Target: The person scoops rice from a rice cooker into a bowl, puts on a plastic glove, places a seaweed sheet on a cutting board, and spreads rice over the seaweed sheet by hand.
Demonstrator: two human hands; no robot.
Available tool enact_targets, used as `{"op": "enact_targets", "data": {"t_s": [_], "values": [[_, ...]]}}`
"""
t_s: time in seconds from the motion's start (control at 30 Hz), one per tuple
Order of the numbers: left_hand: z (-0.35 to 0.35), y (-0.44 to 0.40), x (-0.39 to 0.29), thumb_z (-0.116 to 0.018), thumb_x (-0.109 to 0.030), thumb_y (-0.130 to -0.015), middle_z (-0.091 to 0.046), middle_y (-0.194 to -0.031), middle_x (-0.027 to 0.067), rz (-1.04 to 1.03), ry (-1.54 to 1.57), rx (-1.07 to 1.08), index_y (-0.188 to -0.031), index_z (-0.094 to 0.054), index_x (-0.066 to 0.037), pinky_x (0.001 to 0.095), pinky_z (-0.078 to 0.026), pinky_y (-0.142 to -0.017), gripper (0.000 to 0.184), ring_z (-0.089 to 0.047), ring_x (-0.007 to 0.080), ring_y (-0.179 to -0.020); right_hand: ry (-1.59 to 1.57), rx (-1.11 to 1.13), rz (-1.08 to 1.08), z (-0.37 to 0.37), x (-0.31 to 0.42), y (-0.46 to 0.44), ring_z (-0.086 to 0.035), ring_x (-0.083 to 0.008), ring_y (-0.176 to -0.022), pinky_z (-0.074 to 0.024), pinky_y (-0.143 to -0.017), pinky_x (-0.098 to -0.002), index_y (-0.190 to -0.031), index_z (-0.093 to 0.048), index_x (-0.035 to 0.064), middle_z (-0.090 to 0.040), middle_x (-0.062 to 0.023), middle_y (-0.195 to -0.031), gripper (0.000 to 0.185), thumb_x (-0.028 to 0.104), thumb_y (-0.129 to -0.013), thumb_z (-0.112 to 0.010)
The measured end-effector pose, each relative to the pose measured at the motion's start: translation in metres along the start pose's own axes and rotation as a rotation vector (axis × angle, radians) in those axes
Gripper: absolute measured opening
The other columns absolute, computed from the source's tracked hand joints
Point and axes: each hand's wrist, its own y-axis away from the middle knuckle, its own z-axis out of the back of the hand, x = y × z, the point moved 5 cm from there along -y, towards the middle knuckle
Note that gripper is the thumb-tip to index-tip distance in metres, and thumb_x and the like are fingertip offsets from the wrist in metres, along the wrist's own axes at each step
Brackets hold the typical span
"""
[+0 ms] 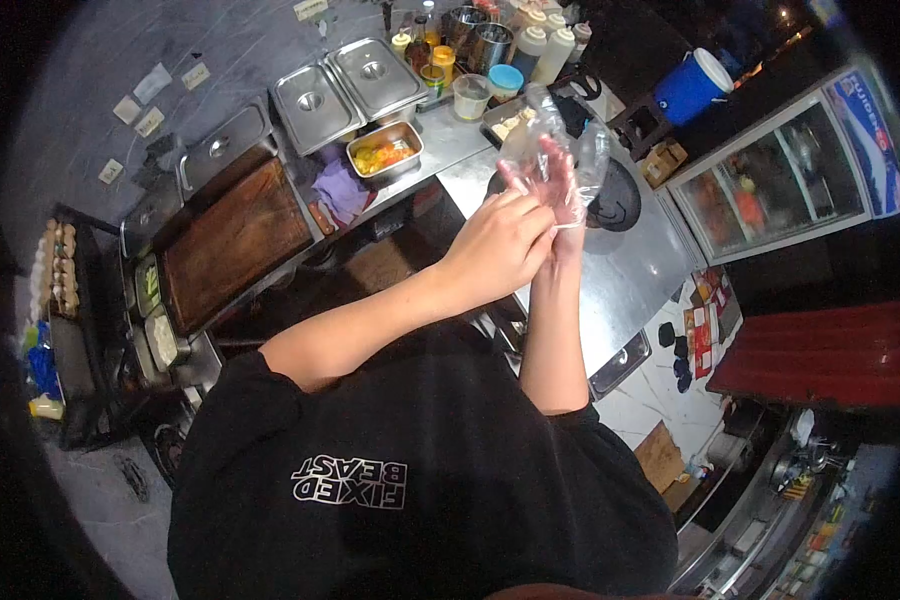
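Observation:
My right hand (560, 190) is raised over the steel counter (620, 290), its fingers stretched out inside a clear plastic glove (532, 150). The glove is loose, and its empty fingertips stick out beyond mine. With fingers closed, my left hand (505, 238) grips the glove's cuff at my right wrist. My left fingertips are partly hidden. Behind my right hand, a dark round pan (618, 195) shows on the counter.
A wooden cutting board (232, 245) lies at the left, with a knife handle (320, 218) and a purple cloth (342, 190) beside it. Farther back are lidded steel pans (315, 105), a tray of chopped vegetables (385, 152) and squeeze bottles (553, 55). A glass-door fridge (785, 185) stands right.

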Motion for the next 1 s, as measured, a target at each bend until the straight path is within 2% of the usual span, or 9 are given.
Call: {"op": "enact_targets", "data": {"t_s": [0.13, 0.23, 0.4, 0.5, 0.53, 0.63, 0.67, 0.8, 1.0], "values": [[-0.013, 0.02, 0.008, -0.057, -0.01, -0.084, -0.054, -0.08, 0.0168, 0.036, 0.025, 0.037, -0.08, -0.053, 0.001, 0.0428, -0.043, -0.078, 0.012, -0.054, 0.0343, -0.082, 0.063, -0.052, -0.169, 0.032, -0.019, 0.004, -0.061, -0.024, -0.088, -0.0537, -0.083, -0.0569, -0.093, -0.057, 0.013, -0.061, -0.0051, -0.095, 0.007, 0.015, -0.09, -0.063], [-0.018, 0.028, 0.014, -0.056, -0.011, -0.085, -0.054, -0.08, 0.0171, 0.064, 0.064, 0.032, -0.081, -0.053, 0.001, 0.0434, -0.043, -0.078, 0.013, -0.054, 0.0346, -0.082, 0.005, -0.122, -0.174, 0.035, -0.024, 0.012, -0.061, -0.0285, -0.096, -0.0513, -0.086, -0.0596, -0.094, -0.058, 0.0146, -0.062, -0.0054, -0.093, 0.009, 0.01, -0.088, -0.063], [-0.022, 0.035, 0.019, -0.056, -0.011, -0.085, -0.053, -0.079, 0.0172, 0.083, 0.066, 0.041, -0.081, -0.053, 0.001, 0.0436, -0.043, -0.077, 0.013, -0.054, 0.035, -0.081, -0.269, 0.06, -0.18, 0.053, -0.037, 0.008, -0.058, -0.0302, -0.108, -0.0407, -0.097, -0.0639, -0.1, -0.064, 0.0227, -0.067, -0.0006, -0.103, 0.017, 0.01, -0.089, -0.061], [-0.024, 0.037, 0.018, -0.057, -0.011, -0.084, -0.053, -0.079, 0.0169, 0.095, 0.055, 0.06, -0.081, -0.053, 0.0, 0.0436, -0.044, -0.076, 0.013, -0.054, 0.0349, -0.081, -0.278, -0.063, -0.088, 0.065, -0.039, 0.007, -0.056, -0.0302, -0.113, -0.0396, -0.099, -0.0633, -0.106, -0.063, 0.0233, -0.066, -0.001, -0.108, 0.021, 0.011, -0.09, -0.06], [-0.023, 0.036, 0.018, -0.057, -0.011, -0.084, -0.053, -0.079, 0.0169, 0.099, 0.048, 0.07, -0.08, -0.053, 0.0, 0.0436, -0.044, -0.076, 0.013, -0.054, 0.0348, -0.081, -0.23, 0.02, -0.005, 0.057, -0.037, 0.009, -0.049, -0.032, -0.122, -0.0378, -0.1, -0.0632, -0.12, -0.057, 0.0253, -0.058, -0.003, -0.124, 0.03, 0.019, -0.091, -0.059], [-0.024, 0.036, 0.019, -0.058, -0.011, -0.084, -0.054, -0.08, 0.0169, 0.085, 0.03, 0.055, -0.081, -0.054, 0.001, 0.0441, -0.044, -0.076, 0.013, -0.054, 0.0347, -0.082, -0.273, 0.241, 0.012, 0.041, -0.035, 0.011, -0.038, -0.0337, -0.132, -0.0359, -0.101, -0.0631, -0.133, -0.048, 0.0277, -0.045, -0.0037, -0.139, 0.042, 0.029, -0.092, -0.058], [-0.025, 0.036, 0.019, -0.058, -0.011, -0.084, -0.054, -0.08, 0.0169, 0.064, 0.018, 0.044, -0.082, -0.054, 0.001, 0.0441, -0.044, -0.076, 0.013, -0.054, 0.0348, -0.082, -0.219, 0.199, 0.003, 0.042, -0.034, 0.011, -0.032, -0.0343, -0.134, -0.0338, -0.103, -0.0631, -0.141, -0.037, 0.0304, -0.031, -0.0027, -0.148, 0.053, 0.039, -0.092, -0.055], [-0.03, 0.039, 0.022, -0.057, -0.011, -0.084, -0.054, -0.082, 0.0174, 0.054, -0.003, 0.047, -0.084, -0.054, 0.002, 0.0441, -0.044, -0.077, 0.012, -0.054, 0.0352, -0.082, -0.143, 0.362, -0.204, 0.031, -0.045, 0.014, -0.027, -0.037, -0.137, -0.0321, -0.101, -0.0652, -0.149, -0.02, 0.0269, -0.019, -0.0055, -0.154, 0.07, 0.054, -0.09, -0.045], [-0.042, 0.036, 0.036, -0.052, -0.008, -0.087, -0.053, -0.082, 0.0195, 0.108, 0.079, 0.025, -0.084, -0.051, 0.002, 0.045, -0.043, -0.076, 0.011, -0.053, 0.0381, -0.083, -0.047, 0.329, -0.279, 0.082, -0.062, -0.011, -0.026, -0.0312, -0.137, -0.0319, -0.105, -0.0576, -0.148, -0.024, 0.0114, -0.026, -0.0045, -0.151, 0.078, 0.061, -0.089, -0.038]]}}
